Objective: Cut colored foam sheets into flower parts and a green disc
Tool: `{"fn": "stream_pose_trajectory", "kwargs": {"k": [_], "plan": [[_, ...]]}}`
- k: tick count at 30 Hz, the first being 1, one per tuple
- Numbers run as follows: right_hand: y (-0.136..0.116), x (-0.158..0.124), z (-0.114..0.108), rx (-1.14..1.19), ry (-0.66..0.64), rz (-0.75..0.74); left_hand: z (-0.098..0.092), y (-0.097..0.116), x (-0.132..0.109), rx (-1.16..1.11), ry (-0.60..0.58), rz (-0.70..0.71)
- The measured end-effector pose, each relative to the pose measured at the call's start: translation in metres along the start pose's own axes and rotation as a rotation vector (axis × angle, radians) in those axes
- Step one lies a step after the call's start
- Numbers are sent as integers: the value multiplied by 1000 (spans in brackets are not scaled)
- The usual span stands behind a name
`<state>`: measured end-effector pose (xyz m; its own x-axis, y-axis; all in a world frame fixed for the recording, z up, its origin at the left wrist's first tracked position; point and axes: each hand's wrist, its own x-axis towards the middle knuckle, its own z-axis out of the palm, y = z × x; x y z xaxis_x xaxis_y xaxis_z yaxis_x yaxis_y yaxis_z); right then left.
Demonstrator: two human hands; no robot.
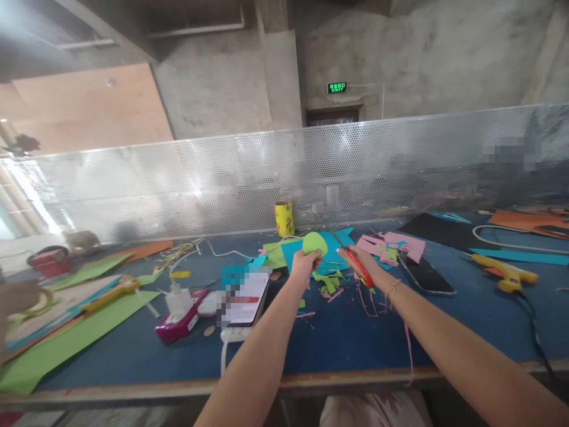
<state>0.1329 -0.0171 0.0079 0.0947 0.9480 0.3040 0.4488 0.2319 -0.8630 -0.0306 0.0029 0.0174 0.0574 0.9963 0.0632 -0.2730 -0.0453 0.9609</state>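
Note:
My left hand (306,265) is closed on the lower edge of a rounded green paper piece (315,243), held upright above the table. To its right, my right hand (365,264) grips a pair of scissors (361,268) by the red handles. The blades point up and to the left, apart from the green piece. Blue paper (340,244) lies behind both hands. Green paper scraps (329,281) are strewn below and between them. Pink paper pieces (411,246) lie just right of the scissors, partly over a dark phone (427,276).
Left of my forearm, a lit phone (249,299) leans on a white stand, beside a purple power strip (180,320). Yellow glue guns lie at right (507,273) and left. A yellow tape roll (284,218) stands by the perforated metal divider (249,178). Another person's hand (20,302) shows far left.

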Motion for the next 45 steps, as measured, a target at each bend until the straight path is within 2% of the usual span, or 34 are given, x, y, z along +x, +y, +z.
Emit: {"fn": "stream_pose_trajectory", "kwargs": {"k": [3, 7, 11, 15, 19, 26, 29, 34, 38, 41, 45], "plan": [[1, 0, -2, 65, -5, 105, -1, -3, 1, 116, -43, -15], [1, -1, -5, 232, -95, 194, -1, -8, 2, 265, -103, -3], [1, -3, -8, 351, -162, 248, 1, -10, -1, 274, -167, 6], [-3, -7, -8, 393, -189, 210, 3, -11, -5, 223, -204, 10], [-13, -13, -8, 268, -202, 109, 7, -9, -9, 164, -213, -25], [-13, -12, -10, 197, -162, 119, 9, -5, -12, -23, -245, -155], [-7, -10, -11, 198, -175, 112, 9, -5, -10, -19, -225, -154], [-4, -7, -13, 229, -259, 79, 3, -9, 1, 137, -146, -13], [-5, -6, -13, 279, -333, 94, -3, -14, 8, 281, -142, 55], [-4, -6, -12, 272, -290, 104, -6, -16, 12, 341, -118, 80], [-6, -8, -9, 251, -164, 143, -8, -13, 14, 292, 14, 68]]}}
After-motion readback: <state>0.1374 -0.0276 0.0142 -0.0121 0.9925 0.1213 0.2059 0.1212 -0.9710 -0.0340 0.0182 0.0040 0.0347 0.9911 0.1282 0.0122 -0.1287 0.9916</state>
